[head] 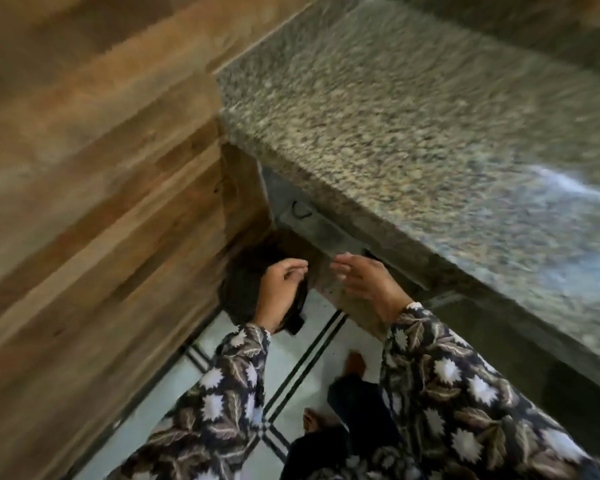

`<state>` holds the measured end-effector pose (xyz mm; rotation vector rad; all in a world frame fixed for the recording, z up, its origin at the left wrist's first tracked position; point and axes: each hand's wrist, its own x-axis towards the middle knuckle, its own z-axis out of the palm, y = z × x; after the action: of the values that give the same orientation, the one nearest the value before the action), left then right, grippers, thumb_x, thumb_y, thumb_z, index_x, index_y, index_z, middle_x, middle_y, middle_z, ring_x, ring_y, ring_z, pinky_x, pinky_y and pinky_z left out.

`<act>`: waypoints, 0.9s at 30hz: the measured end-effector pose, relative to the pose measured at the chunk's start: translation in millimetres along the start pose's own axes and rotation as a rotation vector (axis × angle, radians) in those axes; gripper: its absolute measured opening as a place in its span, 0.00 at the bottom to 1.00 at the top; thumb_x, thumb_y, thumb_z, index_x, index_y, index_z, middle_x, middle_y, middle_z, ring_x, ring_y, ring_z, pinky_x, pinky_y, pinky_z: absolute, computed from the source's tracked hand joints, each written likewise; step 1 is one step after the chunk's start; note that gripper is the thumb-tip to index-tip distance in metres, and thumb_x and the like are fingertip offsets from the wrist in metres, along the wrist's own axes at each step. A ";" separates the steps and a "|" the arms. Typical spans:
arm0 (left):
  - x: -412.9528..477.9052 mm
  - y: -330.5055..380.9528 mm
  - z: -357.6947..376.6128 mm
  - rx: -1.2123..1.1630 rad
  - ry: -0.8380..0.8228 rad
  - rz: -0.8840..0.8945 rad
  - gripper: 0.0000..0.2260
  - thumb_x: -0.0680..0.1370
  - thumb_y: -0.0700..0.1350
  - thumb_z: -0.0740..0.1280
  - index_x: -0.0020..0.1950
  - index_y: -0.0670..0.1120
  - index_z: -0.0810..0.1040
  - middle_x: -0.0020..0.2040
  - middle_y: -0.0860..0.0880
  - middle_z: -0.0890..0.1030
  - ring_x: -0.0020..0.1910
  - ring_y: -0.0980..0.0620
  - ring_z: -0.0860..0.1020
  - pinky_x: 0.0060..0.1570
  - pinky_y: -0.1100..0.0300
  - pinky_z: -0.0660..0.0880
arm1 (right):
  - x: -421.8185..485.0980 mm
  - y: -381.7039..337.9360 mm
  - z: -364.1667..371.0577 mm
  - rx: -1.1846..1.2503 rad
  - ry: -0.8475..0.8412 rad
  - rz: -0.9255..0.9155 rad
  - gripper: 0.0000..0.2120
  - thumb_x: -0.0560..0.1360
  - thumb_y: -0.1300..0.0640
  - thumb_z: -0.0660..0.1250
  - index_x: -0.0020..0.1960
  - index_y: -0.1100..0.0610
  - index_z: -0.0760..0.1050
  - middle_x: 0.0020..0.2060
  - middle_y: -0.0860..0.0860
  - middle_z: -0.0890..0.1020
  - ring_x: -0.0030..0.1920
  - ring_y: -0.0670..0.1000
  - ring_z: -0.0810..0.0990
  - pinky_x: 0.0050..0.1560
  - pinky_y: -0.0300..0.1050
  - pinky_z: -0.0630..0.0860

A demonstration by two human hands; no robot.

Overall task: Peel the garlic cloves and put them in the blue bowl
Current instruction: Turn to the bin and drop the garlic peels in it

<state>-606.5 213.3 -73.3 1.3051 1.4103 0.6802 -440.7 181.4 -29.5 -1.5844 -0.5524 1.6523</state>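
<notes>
Left of the counter [395, 133] stands a wood panel [101, 202], which closes off the corner you are reaching into. Below the counter's edge, against the panel, sits a dark object [243, 289], too blurred to identify. Your left hand [279, 292] is over it, fingers [297, 271] curled and apparently grasping its near edge, probably to draw it out of the recess. Just right of it, still under the counter's edge, your right hand [364, 282] hovers with its fingers extended and released, holding nothing and likely poised to assist. The tiled floor [291, 368] lies beneath both hands. Neither the garlic cloves nor the blue bowl is in view, so peeling appears not yet begun.
</notes>
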 end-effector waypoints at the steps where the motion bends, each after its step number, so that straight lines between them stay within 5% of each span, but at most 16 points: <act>1: -2.1 17.7 12.8 -0.016 -0.023 0.026 0.10 0.77 0.34 0.62 0.49 0.46 0.80 0.44 0.49 0.82 0.43 0.58 0.79 0.47 0.66 0.73 | -15.5 -5.2 -17.9 0.027 0.041 -0.043 0.14 0.80 0.56 0.56 0.60 0.60 0.74 0.55 0.53 0.79 0.46 0.47 0.79 0.44 0.36 0.78; 4: -8.1 65.4 67.1 -0.022 -0.115 0.108 0.10 0.77 0.34 0.62 0.47 0.47 0.79 0.43 0.50 0.81 0.41 0.58 0.79 0.41 0.68 0.73 | -59.8 -13.8 -79.4 0.080 0.179 -0.129 0.11 0.80 0.52 0.57 0.54 0.55 0.76 0.56 0.53 0.81 0.54 0.47 0.79 0.58 0.48 0.74; 7: -16.7 103.7 136.9 0.032 -0.300 0.175 0.08 0.77 0.33 0.63 0.49 0.40 0.80 0.44 0.45 0.81 0.42 0.55 0.78 0.41 0.71 0.73 | -102.4 -12.9 -143.4 0.166 0.371 -0.175 0.11 0.79 0.53 0.59 0.54 0.56 0.76 0.56 0.55 0.80 0.49 0.48 0.80 0.47 0.42 0.75; 10: -32.0 138.1 220.4 0.130 -0.520 0.286 0.08 0.76 0.32 0.64 0.53 0.36 0.80 0.50 0.40 0.81 0.49 0.49 0.78 0.50 0.63 0.72 | -145.7 -0.2 -214.8 0.223 0.546 -0.183 0.13 0.79 0.57 0.58 0.59 0.61 0.75 0.59 0.59 0.78 0.50 0.51 0.76 0.43 0.40 0.72; 15: -74.5 176.9 343.6 0.300 -0.662 0.384 0.11 0.75 0.34 0.66 0.57 0.37 0.79 0.53 0.40 0.81 0.53 0.46 0.79 0.47 0.65 0.72 | -208.7 30.9 -323.1 0.298 0.691 -0.147 0.15 0.79 0.56 0.57 0.60 0.60 0.75 0.60 0.56 0.78 0.44 0.48 0.76 0.41 0.39 0.69; 21: -99.7 203.8 451.8 0.757 -0.495 0.615 0.23 0.76 0.33 0.59 0.70 0.45 0.69 0.67 0.43 0.73 0.65 0.44 0.71 0.64 0.54 0.67 | -262.1 63.3 -430.8 0.358 0.847 -0.248 0.12 0.79 0.58 0.58 0.55 0.62 0.76 0.51 0.56 0.81 0.46 0.52 0.77 0.41 0.41 0.72; 24: -86.5 204.5 481.1 0.928 -0.377 0.764 0.22 0.76 0.31 0.57 0.69 0.43 0.70 0.67 0.42 0.72 0.65 0.44 0.70 0.64 0.55 0.64 | -266.9 74.2 -475.5 0.343 0.924 -0.330 0.12 0.79 0.60 0.58 0.55 0.66 0.76 0.47 0.58 0.81 0.38 0.48 0.77 0.33 0.35 0.71; 27: -75.2 201.0 495.1 1.070 -0.316 0.648 0.15 0.78 0.36 0.56 0.63 0.43 0.76 0.60 0.39 0.77 0.59 0.42 0.75 0.58 0.54 0.69 | -262.7 80.3 -510.0 0.298 0.886 -0.319 0.11 0.79 0.62 0.59 0.53 0.67 0.76 0.48 0.62 0.81 0.38 0.48 0.77 0.34 0.36 0.73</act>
<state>-88.8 74.4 -11.1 2.6371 1.0661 0.0327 19.2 -168.7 9.5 -1.6912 -0.0699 0.6412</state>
